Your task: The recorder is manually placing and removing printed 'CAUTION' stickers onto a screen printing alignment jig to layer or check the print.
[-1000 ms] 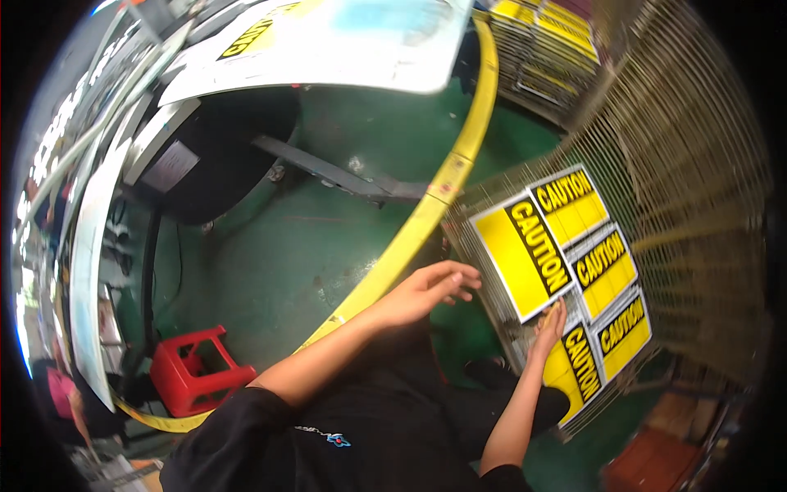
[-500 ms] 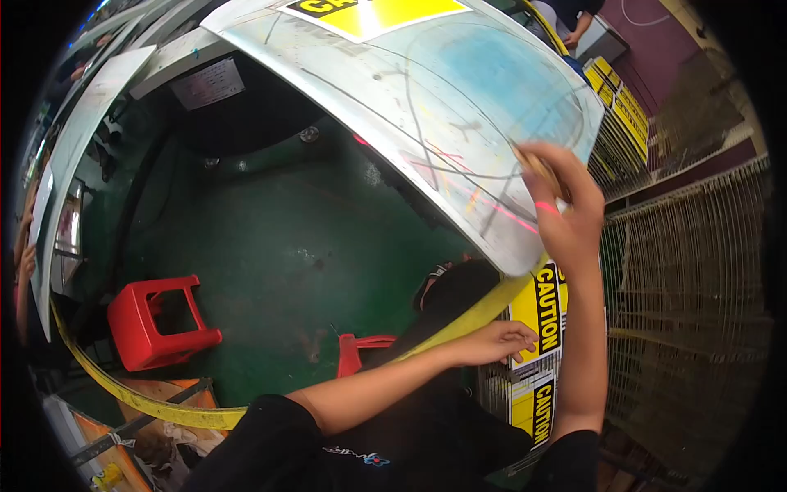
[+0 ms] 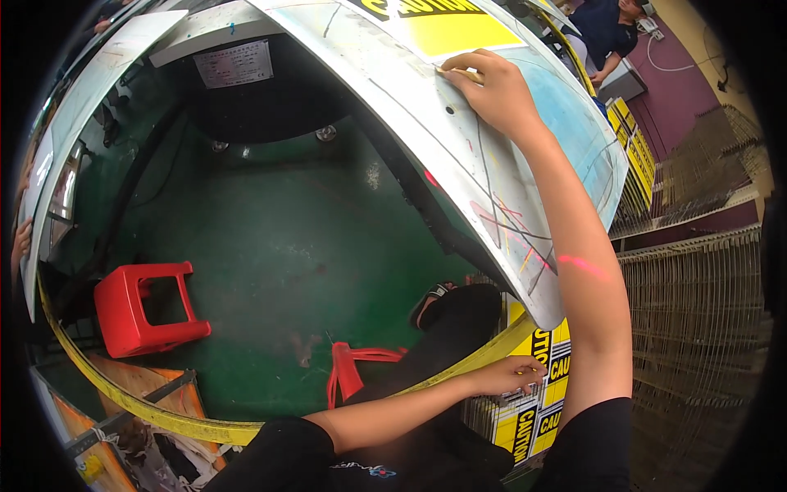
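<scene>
My right hand (image 3: pixel 489 88) is closed on a small tan wooden-looking tool (image 3: pixel 449 72), resting on the white board (image 3: pixel 422 111) just below a yellow and black sign (image 3: pixel 459 31). The board is scuffed, with dark and coloured lines and a blue patch. My left hand (image 3: pixel 516 375), fingers loosely curved and apart, is low on the right beside stacked yellow and black signs (image 3: pixel 523 430) on a rack, with nothing visible in it.
A yellow curved rail (image 3: pixel 156 416) arcs around me. Red stools (image 3: pixel 115 316) (image 3: pixel 348 377) stand on the green floor. Wire racks (image 3: pixel 689 312) fill the right. A co-worker in dark clothes (image 3: pixel 607 29) is at upper right; another person's hand (image 3: pixel 22 234) shows at far left.
The view has turned toward the white board. My right hand has left the sign rack holding the tool and moved up the board to just below the sign.
</scene>
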Demonstrator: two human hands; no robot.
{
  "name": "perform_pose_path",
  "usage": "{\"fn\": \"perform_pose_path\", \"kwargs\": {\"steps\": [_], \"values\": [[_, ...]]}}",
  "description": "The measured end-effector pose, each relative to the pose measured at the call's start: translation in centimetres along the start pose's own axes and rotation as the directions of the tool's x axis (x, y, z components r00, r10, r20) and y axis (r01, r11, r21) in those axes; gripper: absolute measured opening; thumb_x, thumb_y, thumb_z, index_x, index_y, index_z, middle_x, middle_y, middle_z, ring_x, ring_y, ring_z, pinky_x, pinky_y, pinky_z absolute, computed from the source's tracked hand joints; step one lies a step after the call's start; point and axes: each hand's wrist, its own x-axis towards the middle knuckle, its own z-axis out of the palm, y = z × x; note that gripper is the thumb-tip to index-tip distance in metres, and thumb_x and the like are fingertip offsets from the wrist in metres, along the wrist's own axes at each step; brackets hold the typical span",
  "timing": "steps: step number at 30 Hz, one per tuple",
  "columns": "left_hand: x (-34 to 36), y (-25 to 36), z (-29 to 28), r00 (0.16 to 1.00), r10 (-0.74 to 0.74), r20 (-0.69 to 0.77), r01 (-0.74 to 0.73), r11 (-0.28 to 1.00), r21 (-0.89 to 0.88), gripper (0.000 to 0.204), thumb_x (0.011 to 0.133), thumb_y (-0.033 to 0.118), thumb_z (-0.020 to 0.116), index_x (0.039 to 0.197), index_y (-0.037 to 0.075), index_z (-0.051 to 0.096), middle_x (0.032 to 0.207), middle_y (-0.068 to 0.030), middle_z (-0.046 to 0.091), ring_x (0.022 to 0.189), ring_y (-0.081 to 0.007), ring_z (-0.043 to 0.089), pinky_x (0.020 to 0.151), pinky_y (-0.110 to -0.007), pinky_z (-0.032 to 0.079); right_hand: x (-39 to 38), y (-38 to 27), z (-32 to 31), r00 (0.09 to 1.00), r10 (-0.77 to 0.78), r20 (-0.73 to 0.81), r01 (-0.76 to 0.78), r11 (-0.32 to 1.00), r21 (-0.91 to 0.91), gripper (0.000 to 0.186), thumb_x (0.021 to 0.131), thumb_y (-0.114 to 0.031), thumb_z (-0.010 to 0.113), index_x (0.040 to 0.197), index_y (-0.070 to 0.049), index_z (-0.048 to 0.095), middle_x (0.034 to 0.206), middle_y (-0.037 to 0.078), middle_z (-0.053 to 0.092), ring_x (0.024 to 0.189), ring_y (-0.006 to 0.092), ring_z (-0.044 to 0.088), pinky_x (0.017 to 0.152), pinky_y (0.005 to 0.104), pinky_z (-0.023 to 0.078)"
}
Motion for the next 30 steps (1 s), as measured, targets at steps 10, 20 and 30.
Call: {"fn": "perform_pose_path", "kwargs": {"steps": [10, 20, 30], "values": [[0.0, 0.6, 0.1, 0.999, -0.039, -0.028, 0.038, 0.999, -0.035, 0.039, 0.102, 0.032, 0.050, 0.131, 0.006, 0.052, 0.117, -0.0070, 0.062, 0.097, -0.0143, 0.063, 0.071, -0.026, 0.052, 1.0, 0.5, 1.2, 0.999, 0.044, -0.014, -0.043, 0.997, 0.061, 0.017, 0.087, -0.024, 0.068, 0.099, -0.013, 0.073, 0.095, 0.010, 0.068, 0.090, 0.0290, 0.064, 0.080, 0.0382, 0.049], [0.1, 0.8, 0.2, 0.998, -0.066, -0.024, 0.065, 0.997, -0.041, 0.040, 0.102, 0.034, 0.051, 0.132, 0.008, 0.053, 0.120, -0.0075, 0.061, 0.101, -0.0162, 0.064, 0.077, -0.028, 0.050, 2.0, 1.2, 2.3, 0.993, -0.060, -0.101, 0.056, 0.997, -0.043, 0.030, 0.092, -0.011, 0.057, 0.117, -0.020, 0.071, 0.097, 0.012, 0.061, 0.092, 0.0306, 0.061, 0.083, 0.0396, 0.048], [0.2, 0.6, 0.3, 0.994, -0.106, -0.030, 0.104, 0.992, -0.067, 0.042, 0.101, 0.037, 0.051, 0.131, 0.007, 0.052, 0.117, -0.0070, 0.062, 0.100, -0.0150, 0.063, 0.079, -0.028, 0.050, 6.0, 0.9, -0.5, 0.953, 0.147, -0.265, -0.087, 0.971, 0.224, 0.023, 0.097, -0.008, 0.054, 0.114, -0.003, 0.069, 0.111, 0.016, 0.071, 0.104, 0.0228, 0.064, 0.093, 0.0318, 0.046]]}}
